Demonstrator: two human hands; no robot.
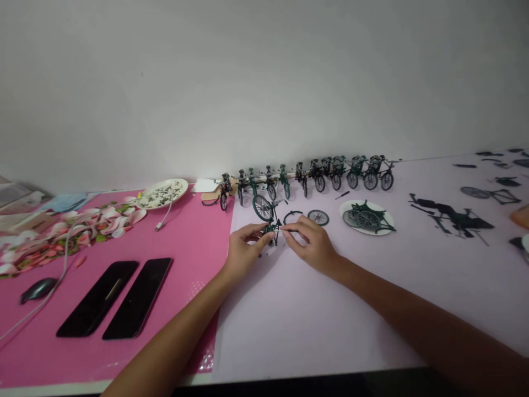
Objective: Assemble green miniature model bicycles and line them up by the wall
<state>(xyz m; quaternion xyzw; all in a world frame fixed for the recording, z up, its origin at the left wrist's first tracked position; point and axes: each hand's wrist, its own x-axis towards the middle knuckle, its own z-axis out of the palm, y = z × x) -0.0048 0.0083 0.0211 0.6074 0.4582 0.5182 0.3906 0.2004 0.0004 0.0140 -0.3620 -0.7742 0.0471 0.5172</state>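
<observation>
Between my hands is a small dark green model bicycle (263, 208), partly assembled, with one spoked wheel pointing up and away from me. My left hand (247, 247) pinches its frame from the left. Fingers closed, my right hand (311, 242) holds a thin part against the same frame; what that part is, I cannot make out. Just beyond the right hand lie a loose spoked wheel (318, 218) and a thin curved black piece (292, 216). To the right, a white plate (387, 229) carries several wheels and green frames.
Along the wall stands a row of model bicycles (320, 181). Loose black parts (450, 215) lie at the right. On the pink left side are two phones (137, 300), a plate of small bits (142, 203), a white cable (66, 259), a dark mouse-like object (39, 289) and artificial petals (53, 242).
</observation>
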